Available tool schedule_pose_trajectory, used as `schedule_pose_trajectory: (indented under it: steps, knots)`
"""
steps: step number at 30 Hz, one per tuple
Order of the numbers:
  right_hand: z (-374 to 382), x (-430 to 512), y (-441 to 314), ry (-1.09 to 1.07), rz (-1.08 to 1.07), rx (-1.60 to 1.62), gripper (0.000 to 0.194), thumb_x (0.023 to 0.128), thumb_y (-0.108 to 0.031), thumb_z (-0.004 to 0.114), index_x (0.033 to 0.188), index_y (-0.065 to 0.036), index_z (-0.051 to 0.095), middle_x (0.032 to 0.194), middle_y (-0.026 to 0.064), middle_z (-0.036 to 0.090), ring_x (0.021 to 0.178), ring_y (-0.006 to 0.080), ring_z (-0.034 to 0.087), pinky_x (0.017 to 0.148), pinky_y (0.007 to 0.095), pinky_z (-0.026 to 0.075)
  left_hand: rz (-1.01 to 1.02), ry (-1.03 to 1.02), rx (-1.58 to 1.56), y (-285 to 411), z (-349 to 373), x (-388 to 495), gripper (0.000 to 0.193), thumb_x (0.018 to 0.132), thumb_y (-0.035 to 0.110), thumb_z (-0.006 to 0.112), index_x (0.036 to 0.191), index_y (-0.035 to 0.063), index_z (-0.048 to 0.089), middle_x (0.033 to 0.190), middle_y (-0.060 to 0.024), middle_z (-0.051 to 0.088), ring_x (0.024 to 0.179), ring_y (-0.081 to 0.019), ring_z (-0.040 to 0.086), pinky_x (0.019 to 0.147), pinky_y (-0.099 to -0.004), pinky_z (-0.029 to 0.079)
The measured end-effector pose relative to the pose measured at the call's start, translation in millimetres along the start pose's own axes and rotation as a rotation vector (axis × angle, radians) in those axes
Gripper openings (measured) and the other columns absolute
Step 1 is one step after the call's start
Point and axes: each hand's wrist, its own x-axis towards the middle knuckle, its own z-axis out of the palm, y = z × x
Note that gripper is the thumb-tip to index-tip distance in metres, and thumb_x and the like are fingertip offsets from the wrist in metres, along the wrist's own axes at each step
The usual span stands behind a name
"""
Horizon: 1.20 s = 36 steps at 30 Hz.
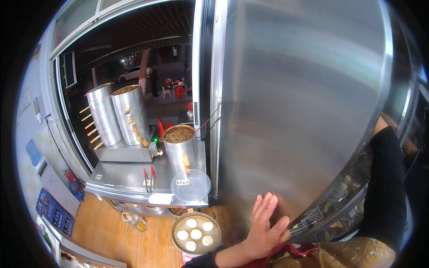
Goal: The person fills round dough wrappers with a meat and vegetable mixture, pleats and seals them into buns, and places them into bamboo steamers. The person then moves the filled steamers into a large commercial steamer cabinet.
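Note:
My left hand (266, 222), its fingers apart, is raised at the side of a tall stainless-steel cabinet (301, 110); whether the fingertips touch it I cannot tell. At the right, my right hand (380, 124) reaches round the cabinet's front edge, its fingers mostly hidden. Left of my left hand, a round steamer tray (175, 242) holds several white buns (196, 233). Beyond it, on a steel counter (124, 172), are a clear round plastic lid (191, 192), red-tipped tongs (149, 179) and a metal steamer stack with a woven bamboo lid (179, 134).
Two tall steamer stacks (105, 117) with wooden handles stand at the open window. Wire racks (308, 221) show at the cabinet's open side. A plastic bottle (137, 222) stands on the wooden floor under the counter's edge. A person (153, 82) stands outside near a tree.

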Motion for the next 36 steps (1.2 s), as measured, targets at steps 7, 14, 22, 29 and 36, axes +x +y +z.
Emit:
schedule_pose_trajectory:
  steps: [7, 14, 22, 29, 36]
  knots:
    - [6, -10, -8, 0.014, 0.007, 0.233, 0.011, 0.082, -0.015, 0.064, 0.086, -0.006, 0.059, 0.070, 0.0011, 0.051, 0.053, 0.0100, 0.043, 0.044, 0.0261, 0.028, 0.010, -0.114, 0.073, 2, -5, 3, 0.099, 0.070, 0.010, 0.077, 0.152, 0.0135, 0.022, 0.147, -0.0365, 0.027, 0.133, -0.0554, 0.035, 0.108, -0.0689, 0.030]
    - [5, -68, 12, 0.069, -0.046, 0.317, 0.011, 0.079, -0.008, 0.066, 0.073, -0.007, 0.057, 0.054, -0.0030, 0.048, 0.037, 0.0038, 0.039, 0.031, 0.0190, 0.024, -0.011, -0.014, 0.062, 6, 0, 4, 0.076, 0.068, 0.002, 0.070, 0.137, 0.0089, 0.041, 0.148, -0.0306, 0.031, 0.135, -0.0497, 0.036, 0.110, -0.0642, 0.030]
    - [16, -211, 22, 0.346, -0.092, 0.414, 0.009, 0.075, -0.008, 0.064, 0.082, -0.004, 0.060, 0.058, -0.0040, 0.053, 0.037, 0.0021, 0.040, 0.030, 0.0157, 0.028, 0.007, -0.024, 0.017, 13, -4, 9, 0.087, 0.068, 0.000, 0.070, 0.147, 0.0077, 0.034, 0.152, -0.0284, 0.026, 0.142, -0.0461, 0.027, 0.116, -0.0600, 0.024]
    - [12, -415, 37, 0.686, -0.132, 0.178, 0.028, 0.084, -0.021, 0.067, 0.105, -0.004, 0.063, 0.061, -0.0077, 0.046, 0.042, -0.0011, 0.037, 0.032, 0.0135, 0.026, 0.044, -0.059, 0.144, 12, -4, 5, 0.093, 0.067, -0.003, 0.064, 0.151, -0.0004, 0.023, 0.155, -0.0264, 0.021, 0.145, -0.0441, 0.022, 0.118, -0.0529, 0.021]
    - [107, -634, 49, 0.612, 0.015, 0.271, 0.042, 0.079, -0.014, 0.072, 0.117, 0.000, 0.062, 0.078, 0.0004, 0.060, 0.057, 0.0018, 0.052, 0.044, 0.0123, 0.043, 0.071, -0.051, 0.153, 18, -7, 4, 0.095, 0.069, 0.001, 0.067, 0.153, 0.0047, 0.022, 0.156, -0.0205, 0.022, 0.144, -0.0394, 0.024, 0.117, -0.0520, 0.024]
